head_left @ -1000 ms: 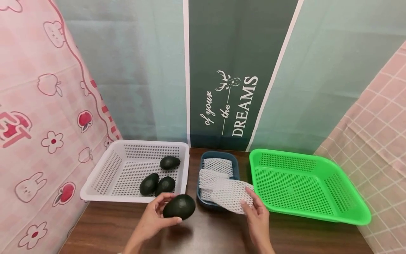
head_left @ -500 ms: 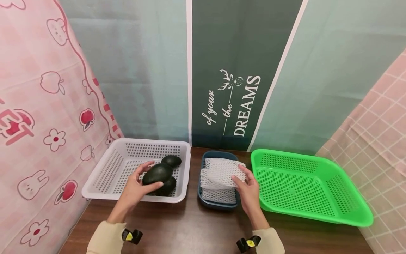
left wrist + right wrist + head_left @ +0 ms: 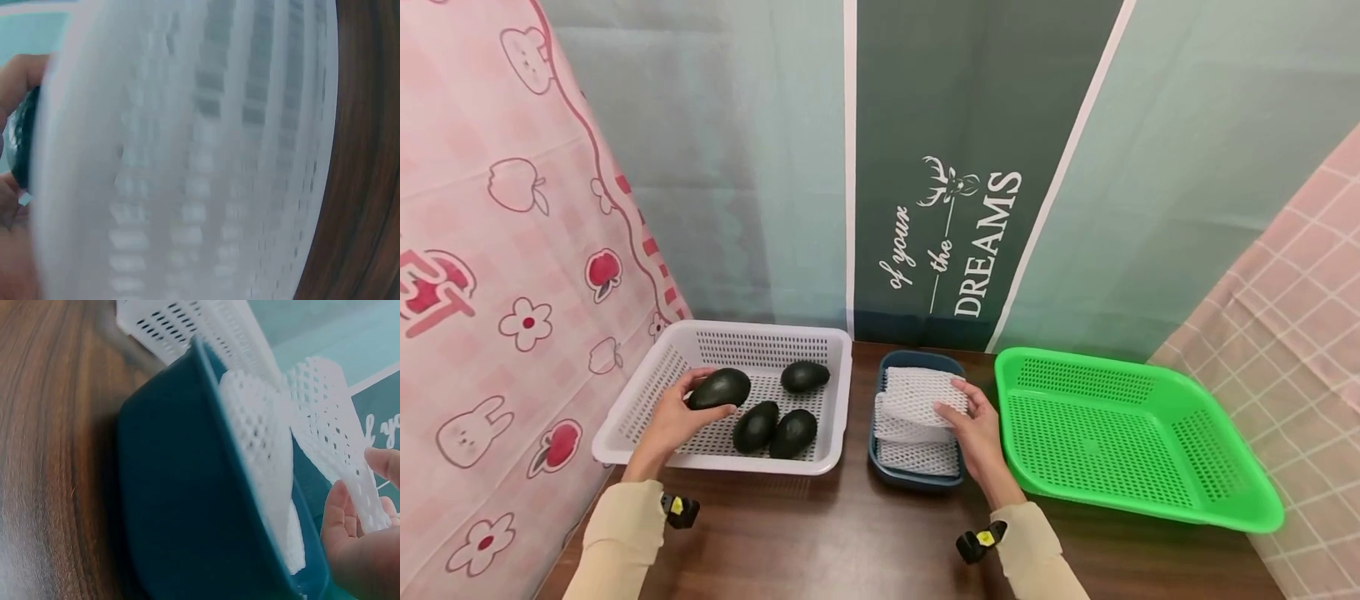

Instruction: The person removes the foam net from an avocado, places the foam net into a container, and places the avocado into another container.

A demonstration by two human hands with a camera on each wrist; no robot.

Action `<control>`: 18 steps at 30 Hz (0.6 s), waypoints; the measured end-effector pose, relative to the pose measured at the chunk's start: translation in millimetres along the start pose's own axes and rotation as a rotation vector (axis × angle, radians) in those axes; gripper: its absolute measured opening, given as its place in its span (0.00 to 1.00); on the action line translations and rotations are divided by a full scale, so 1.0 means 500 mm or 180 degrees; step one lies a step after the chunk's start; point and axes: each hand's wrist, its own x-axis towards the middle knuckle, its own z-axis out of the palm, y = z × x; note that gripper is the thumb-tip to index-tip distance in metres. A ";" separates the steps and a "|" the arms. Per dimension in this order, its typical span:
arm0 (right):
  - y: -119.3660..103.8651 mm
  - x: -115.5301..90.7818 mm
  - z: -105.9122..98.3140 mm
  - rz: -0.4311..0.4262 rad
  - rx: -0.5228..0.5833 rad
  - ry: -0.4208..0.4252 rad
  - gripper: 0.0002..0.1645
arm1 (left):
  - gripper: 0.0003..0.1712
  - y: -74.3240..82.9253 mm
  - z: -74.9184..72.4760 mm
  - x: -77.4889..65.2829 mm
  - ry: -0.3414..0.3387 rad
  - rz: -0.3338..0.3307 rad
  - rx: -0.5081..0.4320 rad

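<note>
In the head view my left hand [image 3: 676, 414] grips a dark green avocado [image 3: 721, 389] over the left part of the white basket [image 3: 625, 421]. Three more avocados [image 3: 794, 434] lie in that basket. My right hand [image 3: 979, 425] pinches a white foam net sleeve [image 3: 925, 390] by its right end, above a dark blue bin [image 3: 917, 480] that holds other foam nets [image 3: 917, 458]. From the right wrist view, the pinched foam net [image 3: 328, 412] rises over the bin's rim. The left wrist view is mostly filled by the blurred basket wall [image 3: 187, 156], which hides much of the hand.
A green basket [image 3: 1090, 450] stands to the right of the blue bin on the brown wooden table [image 3: 820, 533]. Behind everything hangs a green curtain [image 3: 752, 183], with pink patterned cloth [image 3: 512, 275] on the left and pink checked cloth [image 3: 1285, 333] on the right.
My left hand has carried the avocado from in front of the white basket back over its left part. My right hand has moved the foam net up and left, over the blue bin.
</note>
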 end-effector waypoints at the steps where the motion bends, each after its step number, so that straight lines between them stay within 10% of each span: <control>1: -0.012 -0.005 0.008 0.0049 -0.0112 0.0029 0.38 | 0.40 -0.007 -0.006 0.004 -0.0008 -0.0047 0.0043; 18: -0.039 -0.016 0.054 0.0328 -0.1544 0.0037 0.40 | 0.43 -0.062 -0.024 0.055 -0.0401 -0.0586 0.0123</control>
